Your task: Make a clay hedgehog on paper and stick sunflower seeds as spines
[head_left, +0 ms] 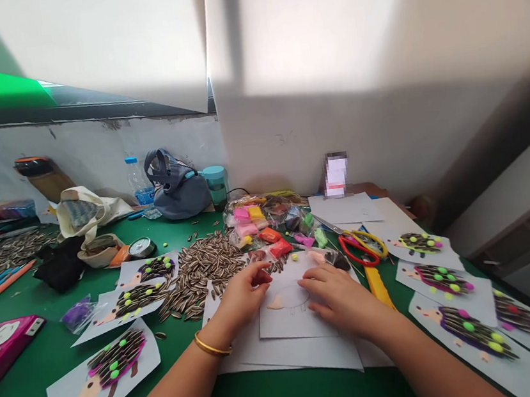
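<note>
A white sheet (297, 328) lies in front of me on a stack of larger paper. It bears a pencil outline of a hedgehog, and flat peach clay (275, 303) covers the snout end. Over the sheet's left edge is my left hand (244, 296), its fingers loosely curled and apart, with nothing visible in them. My right hand (337, 296) rests at the drawing's right side with fingers spread, partly hiding the outline. A small yellow-green clay ball (294, 257) sits near the sheet's top. Beyond my hands are peach clay (318, 256) and a dark clay packet (337, 259).
Sunflower seeds (210, 263) are heaped at left, beside clay packets (248, 220). Red-handled scissors (359, 249) and a yellow cutter (379, 287) lie right. Hedgehog pictures (121, 364) flank both sides. A blue bag (180, 193), cup (216, 185) and bottle (140, 185) stand by the wall.
</note>
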Motion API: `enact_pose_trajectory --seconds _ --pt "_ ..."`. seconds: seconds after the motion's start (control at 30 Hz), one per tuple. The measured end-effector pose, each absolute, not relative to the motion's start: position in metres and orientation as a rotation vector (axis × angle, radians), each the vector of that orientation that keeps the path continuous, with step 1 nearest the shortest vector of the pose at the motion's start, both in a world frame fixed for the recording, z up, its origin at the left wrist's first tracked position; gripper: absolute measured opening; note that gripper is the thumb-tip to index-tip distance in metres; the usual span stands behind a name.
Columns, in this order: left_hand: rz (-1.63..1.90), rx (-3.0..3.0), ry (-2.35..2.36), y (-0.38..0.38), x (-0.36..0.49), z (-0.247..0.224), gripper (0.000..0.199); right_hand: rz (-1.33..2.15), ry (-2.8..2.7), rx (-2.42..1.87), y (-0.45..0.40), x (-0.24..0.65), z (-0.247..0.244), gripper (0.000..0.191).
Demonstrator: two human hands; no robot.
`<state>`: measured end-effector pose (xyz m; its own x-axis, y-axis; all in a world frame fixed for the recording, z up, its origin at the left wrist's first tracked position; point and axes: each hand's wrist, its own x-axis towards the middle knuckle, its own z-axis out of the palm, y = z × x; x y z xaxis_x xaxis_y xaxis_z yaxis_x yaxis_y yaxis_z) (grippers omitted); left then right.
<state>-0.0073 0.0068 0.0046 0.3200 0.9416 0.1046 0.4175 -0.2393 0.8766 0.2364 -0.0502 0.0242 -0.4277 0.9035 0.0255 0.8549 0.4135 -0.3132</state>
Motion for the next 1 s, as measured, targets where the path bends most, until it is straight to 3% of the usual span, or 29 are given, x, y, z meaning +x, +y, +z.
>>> enact_pose_trajectory --seconds 0.6,1.0 --pt "0.681 1.976 1.115 0.004 -0.002 -0.006 0.055 0.492 -2.481 -1.471 -0.047 0.237 0.014 0.048" --pt "0.628 1.963 1.134 0.004 -0.003 -0.004 0.052 0.488 -2.506 -1.484 -0.048 0.237 0.014 0.047"
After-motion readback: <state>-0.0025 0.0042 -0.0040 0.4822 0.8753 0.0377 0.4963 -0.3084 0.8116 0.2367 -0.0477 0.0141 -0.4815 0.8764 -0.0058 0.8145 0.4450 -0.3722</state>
